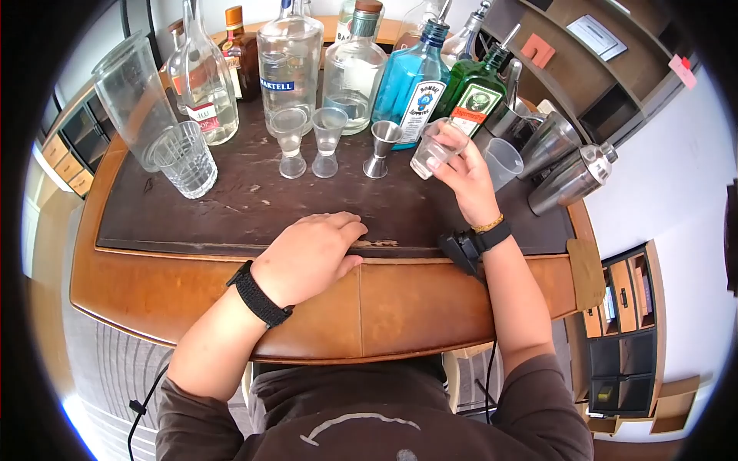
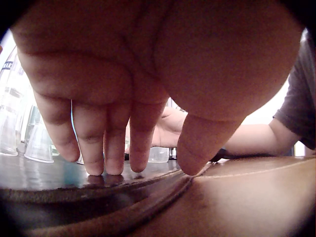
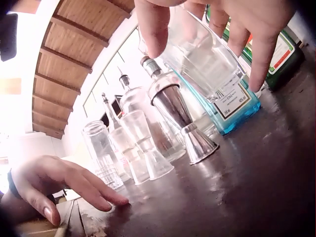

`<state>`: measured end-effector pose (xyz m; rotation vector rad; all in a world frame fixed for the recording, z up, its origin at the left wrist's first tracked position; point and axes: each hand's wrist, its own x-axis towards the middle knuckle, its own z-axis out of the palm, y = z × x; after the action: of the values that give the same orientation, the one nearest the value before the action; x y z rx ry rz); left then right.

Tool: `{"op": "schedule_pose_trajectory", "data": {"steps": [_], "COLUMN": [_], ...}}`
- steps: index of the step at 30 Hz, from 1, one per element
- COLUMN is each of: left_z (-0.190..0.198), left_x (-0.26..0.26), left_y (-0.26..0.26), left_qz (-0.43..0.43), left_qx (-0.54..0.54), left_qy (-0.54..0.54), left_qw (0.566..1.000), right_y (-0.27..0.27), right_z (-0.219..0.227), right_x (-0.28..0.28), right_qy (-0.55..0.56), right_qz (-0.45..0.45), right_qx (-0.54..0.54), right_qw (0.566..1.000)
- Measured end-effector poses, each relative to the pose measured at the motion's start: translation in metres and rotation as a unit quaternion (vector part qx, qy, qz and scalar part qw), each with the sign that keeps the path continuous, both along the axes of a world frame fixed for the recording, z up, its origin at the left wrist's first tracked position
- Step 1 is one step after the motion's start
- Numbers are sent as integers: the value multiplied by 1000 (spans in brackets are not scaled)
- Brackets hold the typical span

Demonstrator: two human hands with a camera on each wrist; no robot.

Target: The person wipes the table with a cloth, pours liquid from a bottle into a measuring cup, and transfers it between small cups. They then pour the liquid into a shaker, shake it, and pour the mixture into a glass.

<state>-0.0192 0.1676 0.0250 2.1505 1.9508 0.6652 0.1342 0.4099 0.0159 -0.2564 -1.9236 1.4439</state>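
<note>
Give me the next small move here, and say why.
Probably lower the cup onto the table beside the jigger. The right hand holds it off the surface, in front of the blue bottle; the left hand rests at the near edge, clear of that spot.

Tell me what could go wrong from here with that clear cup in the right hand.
The right hand holds the clear cup close to the blue bottle, so a sideways move might bump the bottle. The metal jigger stands nearby on its narrow waist and flared foot, and could tip if the cup or fingers catch it. A cable hangs below the right forearm and might tug if the hand reaches farther.
</note>
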Motion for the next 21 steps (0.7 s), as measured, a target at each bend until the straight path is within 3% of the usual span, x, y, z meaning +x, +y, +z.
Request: {"op": "schedule_pose_trajectory", "data": {"steps": [4, 8, 14, 21], "left_z": [0, 1, 1, 1], "left_x": [0, 0, 0, 0], "left_y": [0, -1, -2, -1], "left_qz": [3, 8, 11, 10], "left_qx": [-8, -20, -24, -38], "left_qy": [7, 4, 6, 17], "left_qw": [1000, 1000, 1000, 999], "right_y": [-9, -6, -16, -11], "right_z": [5, 3, -2, -1], "right_x": [-3, -11, -21, -25], "right_qy": [-13, 14, 55, 8], "right_qz": [-6, -38, -104, -158], "right_qx": [-75, 2, 29, 157], "right_qw": [997, 999, 993, 975]}}
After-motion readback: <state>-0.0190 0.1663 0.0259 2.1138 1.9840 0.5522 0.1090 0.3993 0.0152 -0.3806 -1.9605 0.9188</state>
